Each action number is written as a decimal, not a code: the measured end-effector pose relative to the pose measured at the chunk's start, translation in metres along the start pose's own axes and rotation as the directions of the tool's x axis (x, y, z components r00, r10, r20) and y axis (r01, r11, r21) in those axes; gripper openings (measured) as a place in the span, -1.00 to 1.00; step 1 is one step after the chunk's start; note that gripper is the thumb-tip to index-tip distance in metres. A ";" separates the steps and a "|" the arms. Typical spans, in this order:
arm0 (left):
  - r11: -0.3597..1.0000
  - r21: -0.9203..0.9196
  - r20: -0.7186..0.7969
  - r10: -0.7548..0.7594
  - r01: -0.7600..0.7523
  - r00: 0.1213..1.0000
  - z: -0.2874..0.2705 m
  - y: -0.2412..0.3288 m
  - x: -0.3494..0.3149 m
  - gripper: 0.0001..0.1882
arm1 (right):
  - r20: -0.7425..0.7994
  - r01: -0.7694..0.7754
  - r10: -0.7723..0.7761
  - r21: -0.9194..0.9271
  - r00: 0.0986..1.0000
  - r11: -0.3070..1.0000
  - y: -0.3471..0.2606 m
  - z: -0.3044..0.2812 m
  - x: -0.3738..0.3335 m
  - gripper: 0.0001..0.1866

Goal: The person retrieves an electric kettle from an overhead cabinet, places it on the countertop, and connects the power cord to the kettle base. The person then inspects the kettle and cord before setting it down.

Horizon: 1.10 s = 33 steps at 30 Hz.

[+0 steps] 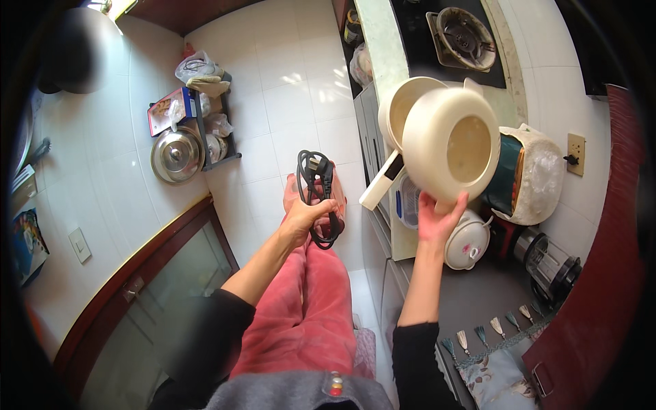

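My left hand [311, 217] is closed around a coiled black power cord [324, 236], held over the floor in front of my legs. Its plug [316, 166] sticks up at the top of the coil. At the counter, my right hand [441, 220] grips the lower edge of a round cream piece [424, 147], which is tilted and has a tan, window-like middle; it looks like a deep pot lid. Partly hidden behind it is a cream pot [400, 113], whose long handle [380, 183] points down toward the counter's front edge.
On the right counter stand a white rice cooker [467, 244], a blender jug [549, 260] and a dark green appliance under a white cover [540, 178]. A gas burner [466, 39] lies farther back. A rack [219, 154] with a steel pot lid [178, 156] stands left.
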<state>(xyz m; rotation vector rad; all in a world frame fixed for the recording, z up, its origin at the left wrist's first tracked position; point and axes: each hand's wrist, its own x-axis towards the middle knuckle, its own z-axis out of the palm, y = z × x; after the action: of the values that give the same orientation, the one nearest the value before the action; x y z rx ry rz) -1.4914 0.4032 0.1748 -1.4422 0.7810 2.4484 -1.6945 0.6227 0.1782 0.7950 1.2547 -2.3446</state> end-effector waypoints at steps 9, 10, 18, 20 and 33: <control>0.982 0.152 -0.055 0.122 -0.113 0.991 0.029 0.037 0.003 -0.35 | -0.083 -0.114 0.113 -0.011 0.990 0.993 0.014 -0.116 -0.155 -0.28; 0.975 0.191 -0.042 0.125 -0.115 0.991 0.036 0.046 0.006 -0.33 | -0.101 -0.122 0.121 -0.007 0.988 0.992 0.014 -0.124 -0.168 -0.28; 0.928 0.190 0.192 0.284 -0.320 0.939 0.135 0.107 0.047 -0.40 | -0.187 -0.117 0.124 0.046 0.975 0.992 0.022 -0.150 -0.219 -0.23; 0.914 0.271 0.210 0.250 -0.302 0.945 0.154 0.128 0.042 -0.36 | -0.231 -0.142 0.156 0.078 0.960 0.987 0.026 -0.154 -0.227 -0.22; 0.717 0.346 0.374 0.486 -0.605 0.790 0.241 0.211 -0.004 -0.70 | -0.262 -0.157 0.184 0.123 0.947 0.980 0.051 -0.176 -0.260 -0.24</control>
<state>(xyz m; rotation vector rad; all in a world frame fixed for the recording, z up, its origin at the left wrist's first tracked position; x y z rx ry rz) -1.7590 0.3536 0.3428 -0.7562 1.7871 2.4970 -1.4106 0.7562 0.2309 1.2441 1.1239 -2.2274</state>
